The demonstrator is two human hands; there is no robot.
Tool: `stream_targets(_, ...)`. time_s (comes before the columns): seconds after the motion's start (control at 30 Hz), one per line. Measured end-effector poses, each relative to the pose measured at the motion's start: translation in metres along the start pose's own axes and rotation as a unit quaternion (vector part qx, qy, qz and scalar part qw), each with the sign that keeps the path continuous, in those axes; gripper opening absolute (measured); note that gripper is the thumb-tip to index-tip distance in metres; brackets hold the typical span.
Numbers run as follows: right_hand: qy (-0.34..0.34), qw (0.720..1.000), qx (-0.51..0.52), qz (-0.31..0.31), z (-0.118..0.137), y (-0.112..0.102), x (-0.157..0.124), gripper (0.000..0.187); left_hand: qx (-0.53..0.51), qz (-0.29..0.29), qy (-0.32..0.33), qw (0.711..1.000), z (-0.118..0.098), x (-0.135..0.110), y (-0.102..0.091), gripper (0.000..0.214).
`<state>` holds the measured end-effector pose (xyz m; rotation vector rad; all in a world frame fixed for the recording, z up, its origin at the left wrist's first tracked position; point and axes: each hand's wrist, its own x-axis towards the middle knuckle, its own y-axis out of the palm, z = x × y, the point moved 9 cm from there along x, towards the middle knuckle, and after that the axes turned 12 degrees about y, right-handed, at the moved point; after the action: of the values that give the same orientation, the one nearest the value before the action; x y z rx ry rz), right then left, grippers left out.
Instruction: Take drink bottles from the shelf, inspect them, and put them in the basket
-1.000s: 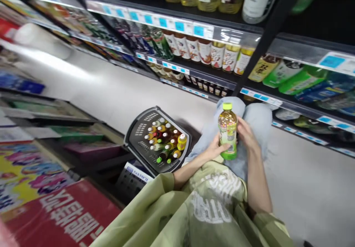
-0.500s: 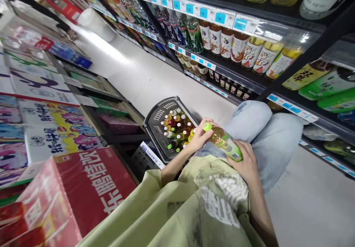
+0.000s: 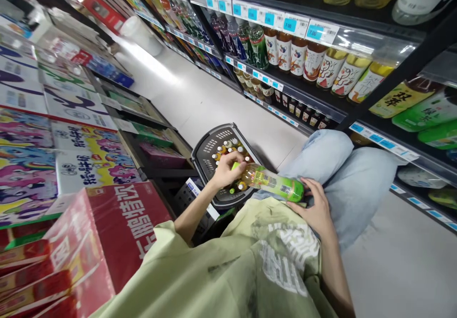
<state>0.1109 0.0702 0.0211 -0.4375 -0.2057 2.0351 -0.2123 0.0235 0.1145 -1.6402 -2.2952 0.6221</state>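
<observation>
My left hand (image 3: 230,169) is closed around the green-capped neck of a drink bottle (image 3: 273,183). The bottle lies tilted across my lap, its clear yellowish body wrapped in a green and yellow label. At the bottle's base is my right hand (image 3: 316,206), fingers apart and curved around the end; whether they touch it I cannot tell. Beyond my left hand, a dark grey shopping basket (image 3: 203,160) holds several upright bottles with white, green and orange caps. My left hand and forearm cover part of its contents.
Drink shelves (image 3: 314,89) with price tags run along the right, close to my bent knees (image 3: 328,156). On the left are stacked milk cartons (image 3: 96,156) and a large red box (image 3: 132,213). A white bin (image 3: 141,34) stands farther down the aisle floor (image 3: 185,94).
My left hand has moved left over the basket, drawing the bottle with it. My right hand has loosened from the bottle's lower end. The view has shifted slightly.
</observation>
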Motion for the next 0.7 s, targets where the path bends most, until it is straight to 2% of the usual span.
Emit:
stream_targets(0.13,0.027,0.999,0.039,-0.024,-0.007,-0.005,0.003,0.031,0.092,-0.066,0.009,0.994,-0.003,0.001,-0.048,0.038)
stream_targets(0.2,0.038,0.997,0.058,-0.036,-0.010,-0.007,0.005,0.024,0.180,-0.055,0.003,0.982,0.002,0.002,-0.058,0.031)
stream_targets(0.27,0.042,0.996,0.070,-0.033,-0.012,-0.006,0.006,0.023,0.276,-0.014,-0.015,0.961,0.018,0.001,-0.057,0.024)
stream_targets(0.37,0.045,0.996,0.071,-0.024,-0.014,-0.003,0.006,0.022,0.375,0.051,-0.092,0.921,0.068,-0.007,-0.053,0.017)
stream_targets(0.43,0.046,0.997,0.065,-0.018,-0.015,-0.001,0.006,0.021,0.406,0.068,-0.146,0.900,0.105,-0.017,-0.056,0.016)
stream_targets(0.57,0.044,0.997,0.055,-0.011,-0.016,0.001,0.005,0.020,0.422,0.076,-0.200,0.881,0.166,-0.039,-0.063,0.019)
stream_targets(0.7,0.043,0.998,0.054,-0.014,-0.016,0.000,0.007,0.020,0.429,0.096,-0.235,0.867,0.209,-0.060,-0.062,0.026)
